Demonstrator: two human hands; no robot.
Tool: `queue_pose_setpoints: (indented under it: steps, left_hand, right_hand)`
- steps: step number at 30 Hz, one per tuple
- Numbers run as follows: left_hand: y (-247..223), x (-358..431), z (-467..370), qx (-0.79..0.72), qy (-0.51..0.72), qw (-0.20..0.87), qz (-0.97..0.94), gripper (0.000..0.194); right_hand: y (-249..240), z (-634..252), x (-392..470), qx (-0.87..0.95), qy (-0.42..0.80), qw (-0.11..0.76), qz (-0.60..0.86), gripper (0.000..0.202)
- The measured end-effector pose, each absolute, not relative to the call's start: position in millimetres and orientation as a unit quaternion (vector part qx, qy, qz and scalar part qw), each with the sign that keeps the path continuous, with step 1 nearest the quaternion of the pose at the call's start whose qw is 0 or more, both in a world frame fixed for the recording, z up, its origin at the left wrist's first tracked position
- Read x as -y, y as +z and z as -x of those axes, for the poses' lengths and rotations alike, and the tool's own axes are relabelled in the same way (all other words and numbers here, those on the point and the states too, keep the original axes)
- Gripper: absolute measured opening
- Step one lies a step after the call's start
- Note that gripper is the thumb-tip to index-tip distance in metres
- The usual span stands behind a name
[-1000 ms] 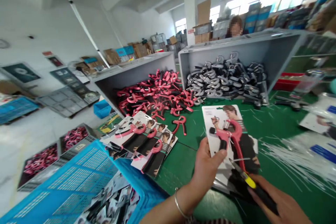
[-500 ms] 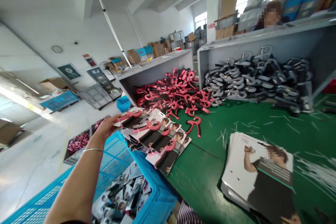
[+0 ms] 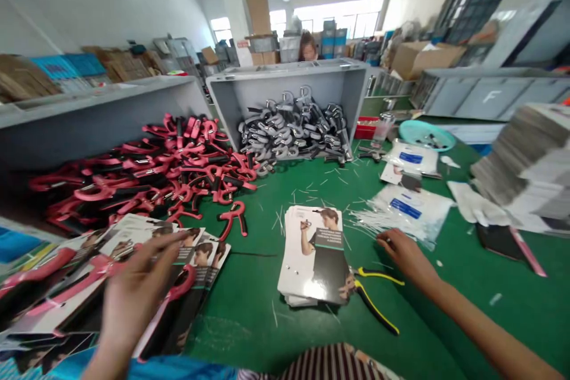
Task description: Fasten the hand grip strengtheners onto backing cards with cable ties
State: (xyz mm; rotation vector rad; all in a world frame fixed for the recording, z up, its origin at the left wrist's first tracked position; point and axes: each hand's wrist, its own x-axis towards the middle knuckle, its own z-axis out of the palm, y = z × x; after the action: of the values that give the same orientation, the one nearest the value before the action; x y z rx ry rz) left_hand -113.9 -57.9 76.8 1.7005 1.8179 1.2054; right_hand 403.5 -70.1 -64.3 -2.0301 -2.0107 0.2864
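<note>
My left hand (image 3: 136, 288) is open, somewhat blurred, its fingers stretched over printed cards (image 3: 178, 303) with red-and-black spring hand grips mounted on them. Those cards lie overlapped at the table's left edge. On the right, my right hand (image 3: 403, 252) is low over the table with fingers curled together, beside the loose ends of white cable ties (image 3: 367, 219); what they pinch, if anything, is hidden. Between the hands lies a stack of printed cards (image 3: 307, 261). Yellow-and-black pliers (image 3: 378, 294) rest against its right side. One loose red hand grip (image 3: 233, 219) lies behind.
A grey bin (image 3: 196, 98) of red hand grips lies at left, another grey bin (image 3: 287, 71) of grey ones behind. Toward the right are plastic bags (image 3: 414, 208), a turquoise dish (image 3: 407, 129) and a tall card stack (image 3: 512, 160). A person (image 3: 308, 47) is beyond.
The view has swung right. My left hand has come from the far left, over the blue crate, to above the mounted cards, away from the card it was touching. My right hand has come into view.
</note>
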Motion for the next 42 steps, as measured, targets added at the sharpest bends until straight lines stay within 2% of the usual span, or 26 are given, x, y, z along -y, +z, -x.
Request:
queue_pose_setpoints:
  steps: [3,6,8,12,17,20,23,25,26,29,32,38,42]
  left_hand:
    - [26,51,22,-0.564,0.402,0.341,-0.636,0.041]
    - [-16,46,-36,-0.562,0.410,0.408,-0.591,0.059]
    - [-30,44,-46,-0.554,0.422,0.446,-0.562,0.051]
    - [-31,43,-29,-0.557,0.438,0.542,-0.452,0.042]
    - [-19,48,-17,-0.542,0.511,0.566,-0.352,0.040]
    - [-19,49,-14,-0.499,0.525,0.606,-0.330,0.039]
    - [-23,46,-7,-0.501,0.524,0.603,-0.331,0.037]
    - [-25,44,-2,-0.503,0.522,0.603,-0.332,0.037]
    - [-26,44,0,-0.500,0.522,0.605,-0.333,0.036]
    - [-28,43,7,-0.495,0.529,0.604,-0.333,0.035]
    - [-30,44,14,-0.496,0.533,0.604,-0.325,0.037]
    - [-46,39,21,-0.496,0.579,0.590,-0.265,0.040]
    - [-67,33,11,-0.483,0.559,0.643,-0.201,0.048]
  right_hand:
    - [-70,-395,44,0.683,0.090,0.105,0.717,0.019]
    - [-72,-387,35,0.682,0.090,0.082,0.721,0.017]
    - [-69,-389,34,0.689,0.097,0.074,0.715,0.015]
    - [-62,-401,28,0.688,0.113,0.083,0.712,0.016]
    - [-51,-419,13,0.674,0.128,0.128,0.716,0.017]
    - [-28,-416,7,0.641,0.141,0.196,0.728,0.018]
    - [9,-378,2,0.590,0.180,0.337,0.711,0.023]
    - [30,-330,-1,0.583,0.308,0.452,0.601,0.024]
    - [38,-303,-3,0.588,0.364,0.476,0.543,0.024]
    - [40,-229,-7,0.634,0.437,0.454,0.448,0.023]
    - [21,-190,-11,0.705,0.398,0.382,0.445,0.021]
    - [-8,-187,-13,0.753,0.338,0.341,0.450,0.020]
    - [-9,-188,-11,0.769,0.320,0.333,0.441,0.018]
